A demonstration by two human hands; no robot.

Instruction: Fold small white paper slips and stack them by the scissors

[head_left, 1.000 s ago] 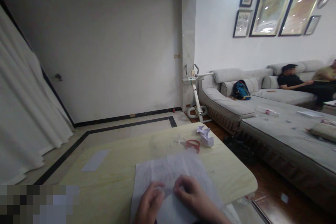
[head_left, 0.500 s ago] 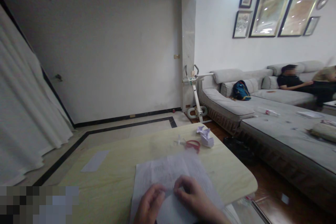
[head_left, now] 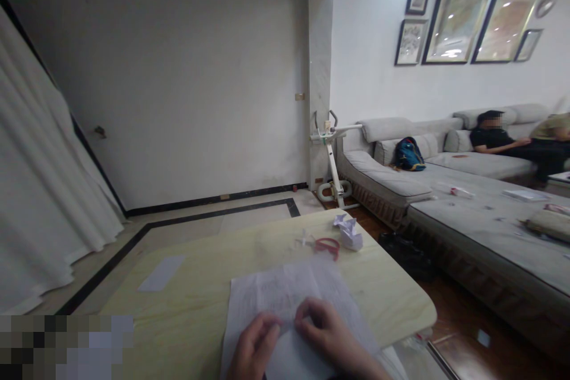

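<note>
A plain white piece of paper (head_left: 294,359) lies between my hands, its lower part running out of the picture. My left hand (head_left: 256,344) has thumb and fingers pressed together at its upper left edge. Curled fingers of my right hand (head_left: 327,329) pinch it at the upper right. Beneath both hands a larger creased sheet with faint print (head_left: 285,285) is spread over the pale wooden table (head_left: 196,314). Red-handled scissors (head_left: 327,246) rest just beyond that sheet.
Crumpled paper (head_left: 351,234) sits by the table's far right edge, and a white paper strip (head_left: 161,273) lies on the left. To the right stands a long grey sofa (head_left: 485,231) with a blue backpack (head_left: 408,154) and seated people. An exercise machine (head_left: 333,160) stands behind the table.
</note>
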